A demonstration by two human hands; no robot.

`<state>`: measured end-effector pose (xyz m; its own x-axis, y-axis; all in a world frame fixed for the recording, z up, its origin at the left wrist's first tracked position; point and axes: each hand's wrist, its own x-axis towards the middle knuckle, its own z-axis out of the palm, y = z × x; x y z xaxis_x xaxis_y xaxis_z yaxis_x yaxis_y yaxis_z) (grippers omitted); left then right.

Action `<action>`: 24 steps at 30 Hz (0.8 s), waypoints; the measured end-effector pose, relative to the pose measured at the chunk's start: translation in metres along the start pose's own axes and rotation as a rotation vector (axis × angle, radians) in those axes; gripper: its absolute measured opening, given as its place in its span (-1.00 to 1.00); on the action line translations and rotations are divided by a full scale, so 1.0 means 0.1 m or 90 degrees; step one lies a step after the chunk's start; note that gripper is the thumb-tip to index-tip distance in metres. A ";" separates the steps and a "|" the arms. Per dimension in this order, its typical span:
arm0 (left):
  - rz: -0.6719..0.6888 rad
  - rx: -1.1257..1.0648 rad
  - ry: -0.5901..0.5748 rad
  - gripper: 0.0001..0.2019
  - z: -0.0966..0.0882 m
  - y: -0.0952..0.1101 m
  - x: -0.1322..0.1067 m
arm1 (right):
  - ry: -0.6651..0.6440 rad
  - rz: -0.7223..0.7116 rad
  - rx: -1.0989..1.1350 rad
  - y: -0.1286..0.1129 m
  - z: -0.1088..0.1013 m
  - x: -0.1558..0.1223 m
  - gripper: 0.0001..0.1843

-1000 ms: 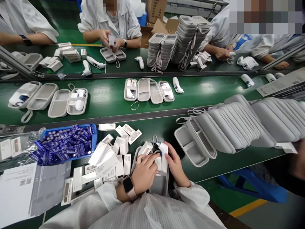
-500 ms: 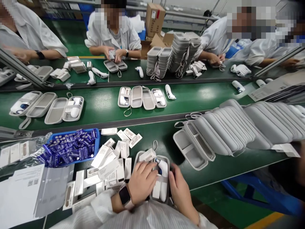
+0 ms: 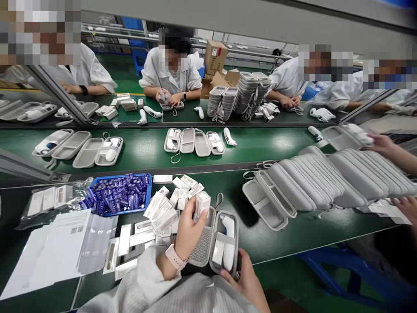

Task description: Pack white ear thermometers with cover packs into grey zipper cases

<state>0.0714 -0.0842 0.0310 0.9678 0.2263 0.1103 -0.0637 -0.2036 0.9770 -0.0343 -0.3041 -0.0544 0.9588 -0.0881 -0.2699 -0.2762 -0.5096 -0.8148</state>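
Note:
An open grey zip case (image 3: 212,234) lies in front of me. Its left half shows a mesh pocket (image 3: 201,248). In the right half a white ear-style thermometer (image 3: 230,254) and a slim white box (image 3: 218,253) sit side by side beneath a grey elastic strap. My left hand (image 3: 189,232) pinches a small white printed box (image 3: 203,202) above the top of the left half. At the lower right corner of the case, my right hand (image 3: 244,278) grips the edge, thumb on the rim.
Left of the case lie a pile of white boxes (image 3: 163,219), a blue tray (image 3: 150,191) of batteries, and papers (image 3: 55,252). Closed grey cases (image 3: 302,178) lean in a row at right. A co-worker's hand (image 3: 384,145) holds another case there. Open filled cases (image 3: 188,141) rest beyond a rail.
My left hand has turned and lifted, now holding the small box upright above the case. My right hand has moved down to the case's lower corner. A co-worker's hands have appeared at right.

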 end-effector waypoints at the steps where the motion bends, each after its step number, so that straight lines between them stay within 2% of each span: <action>1: -0.029 -0.073 0.007 -0.56 -0.05 0.01 -0.01 | 0.004 0.003 0.047 -0.05 0.02 0.04 -0.25; 4: -0.088 -0.213 0.007 -0.51 -0.16 0.03 -0.04 | 0.008 0.065 0.171 -0.29 0.08 0.19 -0.31; 7: -0.122 -0.246 0.017 -0.46 -0.28 0.05 -0.07 | -0.001 0.128 0.248 -0.62 0.00 0.35 -0.23; 10: -0.093 -0.182 0.048 -0.42 -0.41 0.03 -0.07 | 0.009 0.140 0.383 -0.97 -0.33 0.51 -0.19; 14: -0.061 -0.111 0.071 -0.46 -0.49 -0.09 -0.02 | 0.068 0.083 0.475 -1.45 -0.97 0.93 -0.34; 17: -0.065 -0.072 0.037 -0.50 -0.47 -0.12 0.01 | 0.027 -0.011 0.442 -1.89 -1.34 1.60 -0.55; 19: -0.079 -0.066 -0.001 -0.52 -0.45 -0.10 0.00 | 0.035 -0.032 0.356 -2.18 -1.45 2.22 -0.71; 20: -0.088 -0.071 -0.012 -0.53 -0.46 -0.07 -0.01 | 0.075 -0.002 0.277 -2.30 -1.46 2.55 -0.75; 22: -0.107 -0.080 -0.013 -0.52 -0.49 -0.01 -0.04 | 0.115 0.024 0.209 -2.47 -1.40 3.16 -0.75; 24: -0.120 -0.080 0.002 -0.50 -0.54 0.06 -0.08 | 0.145 0.029 0.138 -2.53 -1.29 3.63 -0.72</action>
<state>0.0501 -0.0357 0.0461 0.9647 0.2521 -0.0761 0.0884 -0.0379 0.9954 0.3917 -0.3180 0.1199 0.9284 -0.3085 -0.2072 -0.3036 -0.3079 -0.9017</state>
